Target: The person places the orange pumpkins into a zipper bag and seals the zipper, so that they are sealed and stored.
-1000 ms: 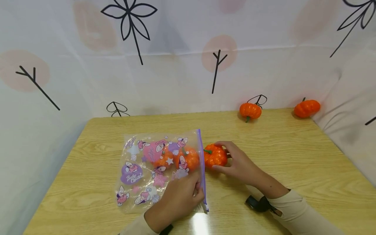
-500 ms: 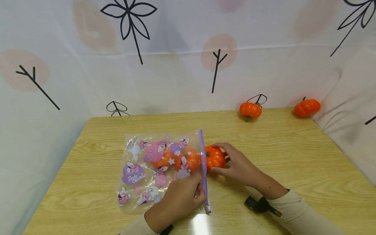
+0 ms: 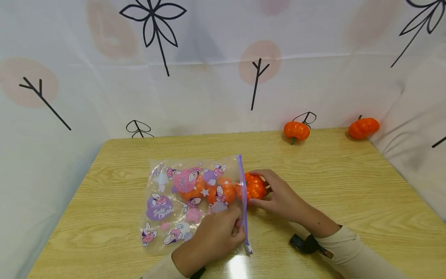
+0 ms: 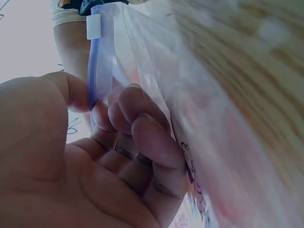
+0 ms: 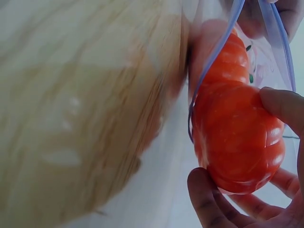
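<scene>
Bag opens rightward, zip edge front-to-back; held pumpkin partly inside.

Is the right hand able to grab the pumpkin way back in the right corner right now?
Probably not yet: the right hand is holding another pumpkin, partly inside the opening of the bag. If it let go, the way to the corner pumpkin looks free, with only bare table between.

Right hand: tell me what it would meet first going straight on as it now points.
The right hand would likely push the glossy orange ribbed pumpkin in its grip against a second orange pumpkin inside the clear, purple-edged plastic bag; depth is unclear, so they may already touch.
</scene>
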Tool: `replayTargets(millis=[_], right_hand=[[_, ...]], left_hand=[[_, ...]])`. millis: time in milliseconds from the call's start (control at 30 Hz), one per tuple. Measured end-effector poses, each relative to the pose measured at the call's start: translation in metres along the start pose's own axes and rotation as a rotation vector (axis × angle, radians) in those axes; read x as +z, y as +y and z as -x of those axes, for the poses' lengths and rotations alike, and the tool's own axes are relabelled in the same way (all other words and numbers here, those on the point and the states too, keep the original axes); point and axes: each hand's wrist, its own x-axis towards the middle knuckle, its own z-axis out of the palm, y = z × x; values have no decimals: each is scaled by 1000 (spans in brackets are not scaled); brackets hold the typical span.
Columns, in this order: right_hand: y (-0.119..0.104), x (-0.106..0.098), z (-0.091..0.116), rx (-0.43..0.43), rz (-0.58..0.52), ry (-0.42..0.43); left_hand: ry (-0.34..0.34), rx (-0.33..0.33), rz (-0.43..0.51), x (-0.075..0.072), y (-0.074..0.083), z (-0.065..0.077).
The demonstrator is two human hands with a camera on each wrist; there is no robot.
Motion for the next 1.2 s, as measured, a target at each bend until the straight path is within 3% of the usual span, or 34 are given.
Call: replayTargets(millis=[267,933,1200], right_hand=[[-2,1,0,-30,29,13],[-2,4,2,-104,-75,-42],[-3,4,2,-36,-188,-89]], left_hand=[[-18,-1,13,-1,0,0],[-2,43,-1,-2,-1,1],[-5,43,3,-3,-1,1]])
